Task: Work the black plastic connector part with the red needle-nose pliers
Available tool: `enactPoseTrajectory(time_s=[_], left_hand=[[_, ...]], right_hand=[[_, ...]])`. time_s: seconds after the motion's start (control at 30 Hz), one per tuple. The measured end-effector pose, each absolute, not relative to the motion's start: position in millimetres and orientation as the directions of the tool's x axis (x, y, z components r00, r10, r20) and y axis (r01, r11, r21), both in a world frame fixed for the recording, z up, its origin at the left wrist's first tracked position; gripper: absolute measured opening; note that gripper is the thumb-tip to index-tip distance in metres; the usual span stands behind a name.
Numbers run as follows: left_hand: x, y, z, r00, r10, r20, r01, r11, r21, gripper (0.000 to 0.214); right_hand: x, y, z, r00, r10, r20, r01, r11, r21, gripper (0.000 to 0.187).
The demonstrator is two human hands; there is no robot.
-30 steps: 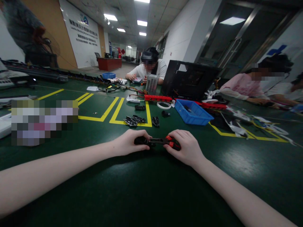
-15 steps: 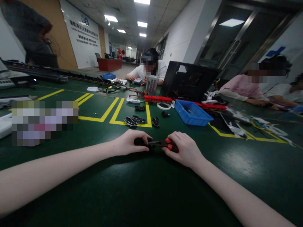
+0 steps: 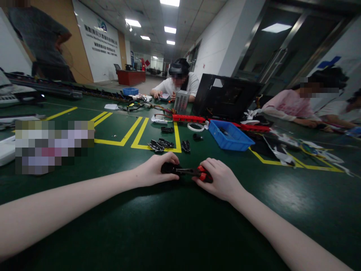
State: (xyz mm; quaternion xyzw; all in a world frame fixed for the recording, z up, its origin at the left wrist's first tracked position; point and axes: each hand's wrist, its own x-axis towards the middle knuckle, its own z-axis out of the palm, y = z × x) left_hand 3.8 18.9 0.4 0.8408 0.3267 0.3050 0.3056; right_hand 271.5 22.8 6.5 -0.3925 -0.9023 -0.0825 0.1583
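Observation:
My left hand (image 3: 153, 170) is closed over a small black part (image 3: 167, 168) that rests on the green table (image 3: 175, 226). My right hand (image 3: 221, 178) grips the red-and-black handles of a pair of pliers (image 3: 197, 173). The pliers' dark jaws reach left to the black part, between my two hands. Both hands rest low on the table surface at the middle of the view.
Several small black parts (image 3: 162, 144) lie beyond my hands on yellow floor-tape lines. A blue bin (image 3: 229, 134), a red strip (image 3: 188, 117), a roll of tape (image 3: 195, 127) and a black computer case (image 3: 225, 96) stand farther back. Other people sit at the far side and right.
My hands and the pliers have shifted very slightly; the grip is the same. The person standing at far left has moved a little.

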Motion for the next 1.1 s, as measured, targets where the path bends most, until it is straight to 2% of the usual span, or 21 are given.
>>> enactPoseTrajectory(time_s=[0.2, 0.4, 0.73, 0.93, 1.1], left_hand=[[6, 16, 3, 0.617, 0.753, 0.23, 0.49, -0.595, 0.637, 0.047], [8, 16, 7, 0.632, 0.754, 0.181, 0.526, -0.589, 0.614, 0.057], [10, 16, 5, 0.639, 0.746, 0.186, 0.513, -0.594, 0.62, 0.056], [10, 13, 11, 0.673, 0.716, 0.184, 0.488, -0.617, 0.618, 0.04], [10, 14, 11, 0.699, 0.695, 0.168, 0.499, -0.642, 0.582, 0.04]], right_hand=[[272, 24, 8, -0.639, 0.691, 0.338, 0.734, 0.679, 0.0, 0.026], [273, 23, 10, -0.649, 0.695, 0.309, 0.724, 0.689, -0.029, 0.023], [271, 19, 16, -0.645, 0.708, 0.288, 0.732, 0.68, -0.033, 0.02], [271, 17, 16, -0.629, 0.726, 0.278, 0.739, 0.669, -0.076, 0.02], [272, 18, 15, -0.635, 0.718, 0.285, 0.726, 0.681, -0.095, 0.02]])
